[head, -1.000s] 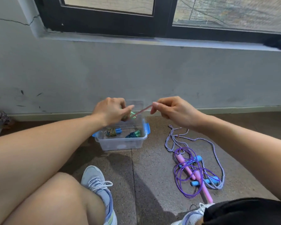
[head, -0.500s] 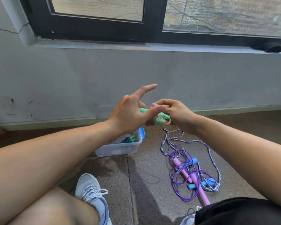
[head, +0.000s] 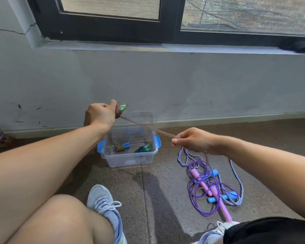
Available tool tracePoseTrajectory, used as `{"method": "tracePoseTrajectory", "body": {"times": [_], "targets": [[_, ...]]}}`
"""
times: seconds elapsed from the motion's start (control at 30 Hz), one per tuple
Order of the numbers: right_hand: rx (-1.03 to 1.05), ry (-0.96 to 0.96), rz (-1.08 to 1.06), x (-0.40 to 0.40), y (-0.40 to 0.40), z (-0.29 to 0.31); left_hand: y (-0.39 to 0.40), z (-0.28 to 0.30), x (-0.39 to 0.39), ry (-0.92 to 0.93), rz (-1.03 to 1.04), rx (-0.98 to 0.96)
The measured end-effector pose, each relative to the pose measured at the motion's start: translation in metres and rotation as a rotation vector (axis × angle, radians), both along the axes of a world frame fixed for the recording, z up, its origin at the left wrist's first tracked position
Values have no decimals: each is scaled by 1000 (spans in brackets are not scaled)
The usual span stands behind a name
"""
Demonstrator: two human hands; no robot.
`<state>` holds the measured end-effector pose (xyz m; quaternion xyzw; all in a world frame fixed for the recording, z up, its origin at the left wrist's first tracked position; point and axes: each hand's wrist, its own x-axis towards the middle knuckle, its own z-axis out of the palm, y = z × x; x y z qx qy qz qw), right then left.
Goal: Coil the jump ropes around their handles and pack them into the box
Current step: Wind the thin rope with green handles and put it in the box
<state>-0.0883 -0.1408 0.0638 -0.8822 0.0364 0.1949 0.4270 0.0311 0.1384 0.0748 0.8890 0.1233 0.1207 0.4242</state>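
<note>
Box (head: 130, 160), clear plastic with blue latches, sits open on the floor holding two coiled ropes (head: 121, 147). Left hand (head: 99, 114) grips green handles (head: 121, 109); right hand (head: 192, 140) pinches the pink rope (head: 144, 127), now stretched taut with the hands apart, not together as before.

one clear plastic box (head: 130, 160) with blue latches sits on the floor. inside it lie two coiled jump ropes: one with blue handles (head: 121, 147), one with green handles (head: 142, 148). a third rope, a pinkish cord (head: 144, 126) wound on green handles (head: 122, 108), is stretched between two hands, the left hand (head: 99, 115) and the right hand (head: 192, 140). two more loose ropes lie tangled on the floor: one purple with pink handles (head: 203, 186), one striped white-and-blue with blue handles (head: 236, 180). that makes five ropes. two sneakers show, one (head: 104, 206) whole, the other (head: 213, 232) partly.
</note>
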Motion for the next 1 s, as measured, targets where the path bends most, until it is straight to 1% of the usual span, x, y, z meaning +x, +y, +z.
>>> {"method": "tracePoseTrajectory", "body": {"times": [0.03,0.1,0.13,0.2,0.27,0.3,0.33,0.4,0.43,0.47,0.5,0.57,0.63,0.7,0.77,0.83,0.87,0.9,0.93,1.0], "targets": [[-162,-14,67,-2,-11,-3,5,0,2,3,20,17],[-490,28,190,-9,-38,-8,18,0,6,6,81,32],[-600,71,211,-13,-51,-9,25,0,8,6,105,38],[-690,133,156,-19,-73,-7,31,-3,7,5,89,48],[-708,166,117,-21,-80,-10,22,-2,2,-25,-22,71],[-731,225,132,-20,-79,-12,15,0,-2,-38,-95,82],[-780,307,185,-19,-75,-16,8,1,-6,-45,-178,89],[-951,456,312,-16,-58,-20,-8,3,-17,-36,-379,94],[-1019,444,333,-13,-46,-20,-16,4,-23,-19,-486,87],[-1012,352,329,-11,-33,-17,-25,5,-28,2,-578,74],[-897,237,287,-7,-19,-12,-35,6,-32,15,-644,63],[-450,56,182,1,12,-2,-52,9,-39,16,-700,77],[-19,-16,133,8,40,2,-64,11,-41,11,-704,72],[279,-53,65,14,59,-2,-70,11,-42,27,-692,1],[486,-62,-14,19,69,-1,-71,10,-42,33,-644,-59],[618,-19,-64,18,77,4,-69,9,-40,5,-569,-59],[646,26,-99,15,80,7,-68,9,-40,-15,-535,-45],[627,69,-112,13,84,7,-66,9,-38,-31,-495,-31],[542,71,-94,9,87,9,-63,9,-36,-43,-440,-19],[259,-19,-6,3,92,11,-55,9,-29,-33,-319,30]]}}
